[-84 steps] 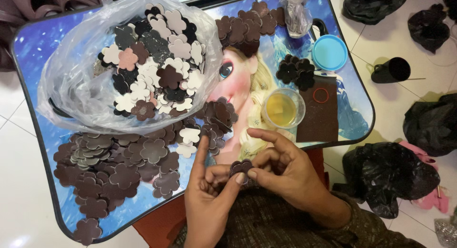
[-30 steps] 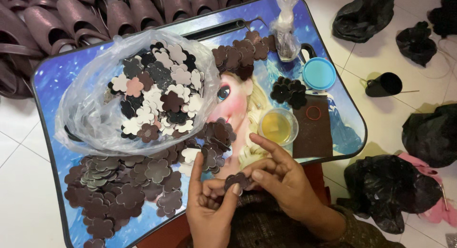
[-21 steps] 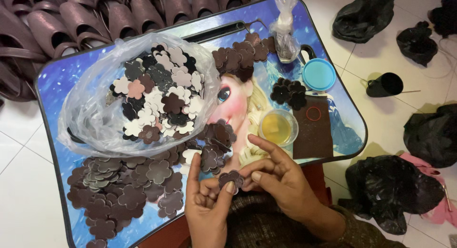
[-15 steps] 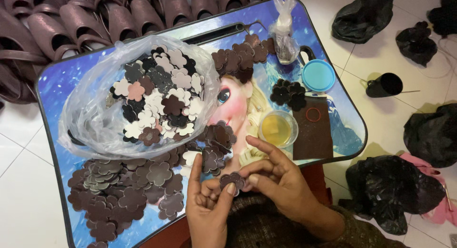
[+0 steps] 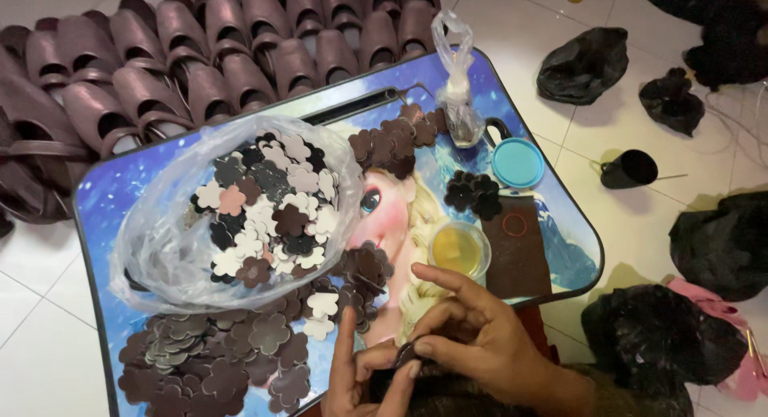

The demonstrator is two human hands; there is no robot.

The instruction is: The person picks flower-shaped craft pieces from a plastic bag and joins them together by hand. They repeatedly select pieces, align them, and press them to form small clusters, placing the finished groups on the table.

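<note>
A low table with a blue cartoon print fills most of the view, its near corner cut off at the bottom edge. Behind it, rows of dark brown slippers run off the top and left of the frame. Black plastic bags lie on the white tiles to the right, some only partly in view. On the table a clear plastic bag sags open around a pile of brown, white and pink flower cutouts; more brown flower shapes are spread just below it, overlapping so that single pieces are hard to count. A small cup of yellow liquid sits near a blue lid. At the bottom edge the right hand and left hand meet, the left partly cut off. Their fingertips pinch narrowly on a small dark flower piece, mostly hidden by the fingers; the left forefinger points up, away from it.
</note>
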